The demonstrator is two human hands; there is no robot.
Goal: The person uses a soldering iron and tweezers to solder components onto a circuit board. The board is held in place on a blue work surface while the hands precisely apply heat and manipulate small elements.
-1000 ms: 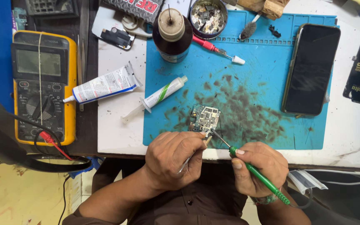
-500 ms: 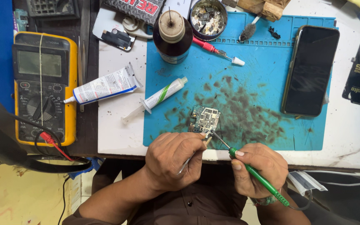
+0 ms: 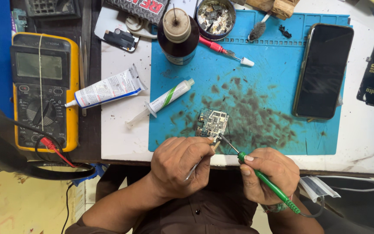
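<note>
A small circuit board [image 3: 213,122] lies on the stained blue work mat [image 3: 273,82] near the table's front edge. My left hand [image 3: 180,167] is closed around metal tweezers [image 3: 198,162], whose tips reach the board's near edge. My right hand [image 3: 269,173] grips a green-handled soldering iron [image 3: 265,180]; its thin metal tip touches the board's lower right corner. Both hands sit just off the front edge of the table.
A black phone [image 3: 323,71] lies face up on the mat's right side. A syringe [image 3: 163,102] and a white tube [image 3: 104,91] lie left of the board. A dark bottle [image 3: 178,32], a tin of parts [image 3: 215,17] and a yellow multimeter [image 3: 44,91] stand behind and left.
</note>
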